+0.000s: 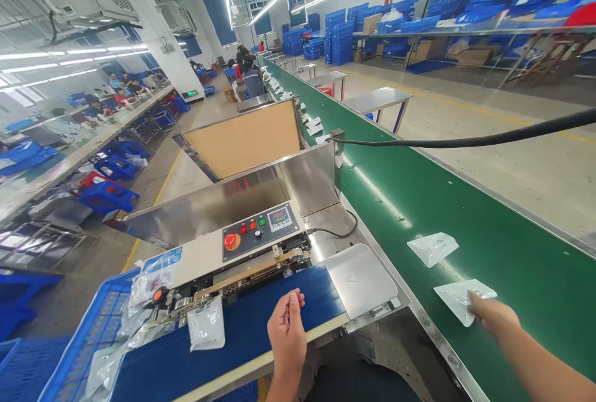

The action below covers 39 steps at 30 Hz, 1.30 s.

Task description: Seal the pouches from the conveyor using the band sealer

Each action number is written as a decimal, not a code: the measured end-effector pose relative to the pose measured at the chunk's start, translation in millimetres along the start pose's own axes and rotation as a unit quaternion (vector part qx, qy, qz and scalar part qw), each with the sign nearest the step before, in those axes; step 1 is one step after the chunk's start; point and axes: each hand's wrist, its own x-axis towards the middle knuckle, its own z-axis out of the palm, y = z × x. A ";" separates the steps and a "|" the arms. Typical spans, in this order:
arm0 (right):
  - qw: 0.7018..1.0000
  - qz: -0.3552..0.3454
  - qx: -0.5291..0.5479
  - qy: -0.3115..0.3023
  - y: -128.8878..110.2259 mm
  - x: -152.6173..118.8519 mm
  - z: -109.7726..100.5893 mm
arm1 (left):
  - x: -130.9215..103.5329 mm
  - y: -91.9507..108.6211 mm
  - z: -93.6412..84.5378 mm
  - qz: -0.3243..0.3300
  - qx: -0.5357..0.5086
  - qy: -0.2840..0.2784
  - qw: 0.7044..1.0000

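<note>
Your right hand (496, 316) looks to be pinching the pouch (457, 300) by its edge, on the belt (391, 184) right of the sealer (258, 234). Left hand (287, 329)'s curled closed, no pouch showing. Probably light, floppy, kinda slick; I'd grip the rim.

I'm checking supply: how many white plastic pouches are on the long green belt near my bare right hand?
2: the nearer pouch at your right hand, the farther pouch beyond. The hand could hide more.
</note>
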 end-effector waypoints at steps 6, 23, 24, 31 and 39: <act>0.997 -0.017 0.073 -0.015 -43.8 -29.2 5.0 | -8.4 -11.7 -4.8 0.031 0.047 -0.043 0.997; 0.737 -0.225 0.292 -0.566 -135.6 -232.7 31.0 | 4.1 18.4 55.8 0.052 0.073 -0.143 0.986; 0.749 -0.220 0.276 -0.561 -134.5 -231.1 34.5 | 3.1 14.8 55.1 0.050 0.070 -0.164 0.983; 0.804 -0.203 0.197 -0.523 -146.8 -207.3 56.5 | 19.7 -12.5 70.9 -0.095 -0.035 -0.144 0.984; 0.833 -0.116 0.182 -0.510 -189.0 -196.1 85.4 | 58.0 -24.3 80.0 -0.196 -0.096 -0.015 0.976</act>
